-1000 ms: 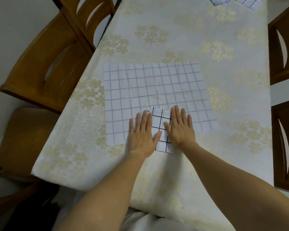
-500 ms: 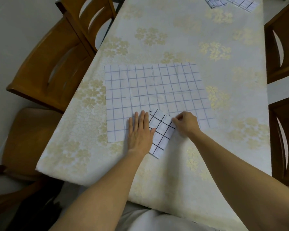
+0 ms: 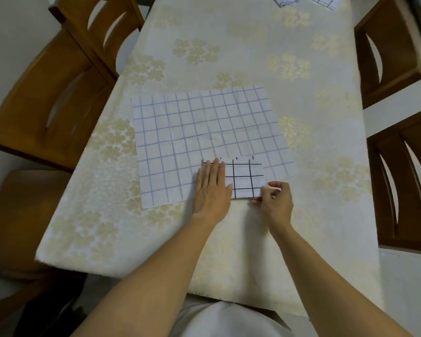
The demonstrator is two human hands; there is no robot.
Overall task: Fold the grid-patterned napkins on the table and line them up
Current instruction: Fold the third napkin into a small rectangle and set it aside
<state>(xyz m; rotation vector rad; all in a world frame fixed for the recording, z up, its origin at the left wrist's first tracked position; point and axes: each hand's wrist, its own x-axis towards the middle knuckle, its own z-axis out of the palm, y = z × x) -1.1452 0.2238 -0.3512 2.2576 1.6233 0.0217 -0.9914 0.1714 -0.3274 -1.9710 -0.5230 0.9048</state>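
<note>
Since half a sec ago the small folded napkin (image 3: 244, 181), black grid, has swung round: it lay skewed, now its edges run square w/ the near edge of the table (image 3: 241, 251). The right hand (image 3: 275, 203) has come back toward the person & now pinches the piece's near right corner, thumb and fingers curled on the cloth. The left hand (image 3: 212, 190) has barely shifted: flat, fingers straight & together, pressing the folded piece's left part down.

That folded piece sits on the near right part of the big unfolded napkin (image 3: 199, 132), pale blue grid, which lies spread flat mid-table w/ crease lines showing. The folded one's near edge runs past the big one's edge onto the cream floral tablecloth.

Two more grid napkins (image 3: 287, 0) lie at the far end, cut off by the frame edge, so can't tell if folded. Wooden chairs (image 3: 58, 93) stand along both long sides.
</note>
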